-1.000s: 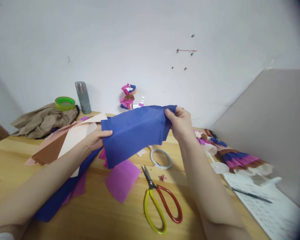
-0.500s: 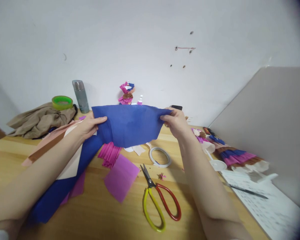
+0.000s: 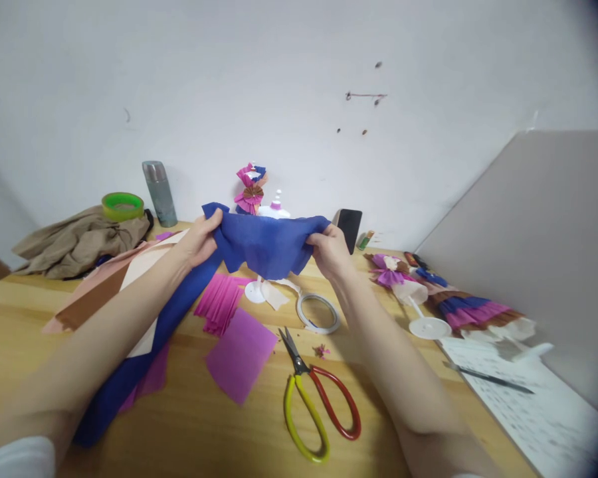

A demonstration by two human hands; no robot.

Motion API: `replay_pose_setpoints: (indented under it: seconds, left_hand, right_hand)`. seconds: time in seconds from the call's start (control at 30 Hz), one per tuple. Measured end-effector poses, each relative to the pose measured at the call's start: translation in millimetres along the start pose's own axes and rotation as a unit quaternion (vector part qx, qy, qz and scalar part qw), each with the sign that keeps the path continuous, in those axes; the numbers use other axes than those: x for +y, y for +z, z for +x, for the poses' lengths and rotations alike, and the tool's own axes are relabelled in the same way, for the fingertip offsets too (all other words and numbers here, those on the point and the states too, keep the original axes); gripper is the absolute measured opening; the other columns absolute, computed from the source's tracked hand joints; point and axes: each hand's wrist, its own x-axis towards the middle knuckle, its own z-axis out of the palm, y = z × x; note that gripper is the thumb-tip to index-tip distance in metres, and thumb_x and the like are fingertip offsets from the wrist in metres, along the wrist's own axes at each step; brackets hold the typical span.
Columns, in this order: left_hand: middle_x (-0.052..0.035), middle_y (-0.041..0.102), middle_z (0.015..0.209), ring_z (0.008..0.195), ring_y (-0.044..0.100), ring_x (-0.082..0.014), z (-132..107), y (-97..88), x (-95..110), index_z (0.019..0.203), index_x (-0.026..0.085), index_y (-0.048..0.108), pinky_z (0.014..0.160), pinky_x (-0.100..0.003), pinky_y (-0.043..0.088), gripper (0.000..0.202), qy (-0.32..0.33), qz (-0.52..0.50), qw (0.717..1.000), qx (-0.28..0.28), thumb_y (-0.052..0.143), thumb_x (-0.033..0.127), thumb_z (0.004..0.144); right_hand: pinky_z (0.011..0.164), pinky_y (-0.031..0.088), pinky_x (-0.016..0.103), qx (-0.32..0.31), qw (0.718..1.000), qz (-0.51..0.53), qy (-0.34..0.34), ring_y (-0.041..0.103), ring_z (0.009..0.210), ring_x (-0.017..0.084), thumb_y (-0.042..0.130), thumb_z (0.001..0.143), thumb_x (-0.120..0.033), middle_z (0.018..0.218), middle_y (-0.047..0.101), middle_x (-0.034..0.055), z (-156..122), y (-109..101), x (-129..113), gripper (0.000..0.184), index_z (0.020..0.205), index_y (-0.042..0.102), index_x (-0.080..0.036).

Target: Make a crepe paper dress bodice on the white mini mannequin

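I hold a sheet of blue crepe paper (image 3: 269,244) up above the wooden table (image 3: 219,431), sagging and bunched between my hands. My left hand (image 3: 202,238) pinches its left top corner, fingers closed. My right hand (image 3: 329,251) grips its right edge, fingers closed. Below the sheet lie a pleated magenta strip (image 3: 219,302), a flat magenta square (image 3: 240,354) and a white stand base (image 3: 255,291).
Scissors (image 3: 319,405) with one yellow and one red handle lie near the front. A tape ring (image 3: 319,312), stacked paper sheets (image 3: 109,292), a grey flask (image 3: 158,192), green tape roll (image 3: 122,206), a phone (image 3: 349,229) and paper-dressed dolls (image 3: 453,309) surround the work area. Printed sheet with pen (image 3: 488,378) at right.
My hands have moved closer together and farther from me. The blue sheet, first stretched flat, now sags and bunches between them, uncovering the pleated magenta strip and the white stand base.
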Motion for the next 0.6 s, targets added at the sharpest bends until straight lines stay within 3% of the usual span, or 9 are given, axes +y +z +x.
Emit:
replay_pose_setpoints:
  seconds: [0.07, 0.2, 0.33, 0.47, 0.6]
  left_hand:
    - [-0.0098, 0.075, 0.084, 0.092, 0.072, -0.0293, 2, -2.9, 0, 0.086, 0.013, 0.069, 0.084, -0.040, 0.059, 0.054, 0.015, 0.016, 0.999, -0.037, 0.092, 0.048, 0.053]
    - [-0.0085, 0.075, 0.082, 0.078, 0.072, -0.0245, 5, -6.5, 7, 0.091, 0.011, 0.071, 0.074, -0.034, 0.059, 0.054, 0.006, 0.117, 0.988, -0.101, 0.096, 0.029, 0.047]
    - [-0.0045, 0.074, 0.075, 0.067, 0.068, -0.0181, 9, -3.8, 10, 0.082, 0.011, 0.073, 0.065, -0.027, 0.056, 0.040, 0.026, 0.180, 0.980, -0.082, 0.094, 0.022, 0.049]
    - [-0.0060, 0.075, 0.077, 0.066, 0.069, -0.0187, 14, 0.9, 5, 0.083, 0.012, 0.074, 0.065, -0.029, 0.058, 0.037, 0.016, 0.144, 0.986, -0.087, 0.092, 0.027, 0.054]
    - [-0.0086, 0.077, 0.082, 0.068, 0.071, -0.0208, 16, 9.4, 1, 0.091, 0.011, 0.076, 0.068, -0.032, 0.059, 0.040, -0.011, 0.091, 0.991, -0.099, 0.090, 0.027, 0.057]
  right_hand:
    - [0.059, 0.039, 0.027, 0.011, 1.000, 0.011, -0.006, 0.052, 0.061, 0.014, 0.056, 0.049, -0.010, 0.060, 0.063, -0.0032, -1, 1, 0, 0.020, 0.063, 0.065, -0.019]
    - [0.058, 0.039, 0.027, 0.013, 0.999, 0.023, -0.040, 0.048, 0.061, 0.014, 0.055, 0.050, -0.012, 0.060, 0.061, -0.0036, 0, 1, -1, 0.017, 0.061, 0.064, -0.020]
    - [0.055, 0.037, 0.027, 0.013, 0.998, 0.032, -0.045, 0.042, 0.053, 0.012, 0.054, 0.052, -0.013, 0.054, 0.052, -0.0051, 2, 1, 3, 0.010, 0.058, 0.056, -0.021]
    - [0.057, 0.041, 0.029, 0.017, 0.998, 0.048, -0.040, 0.046, 0.054, 0.013, 0.059, 0.056, -0.017, 0.055, 0.053, -0.0055, 3, 4, 7, 0.009, 0.061, 0.054, -0.022]
    - [0.074, 0.049, 0.034, 0.010, 0.996, 0.080, -0.049, 0.060, 0.072, 0.019, 0.070, 0.063, -0.027, 0.069, 0.067, -0.0020, 1, 10, 8, 0.011, 0.071, 0.063, -0.023]
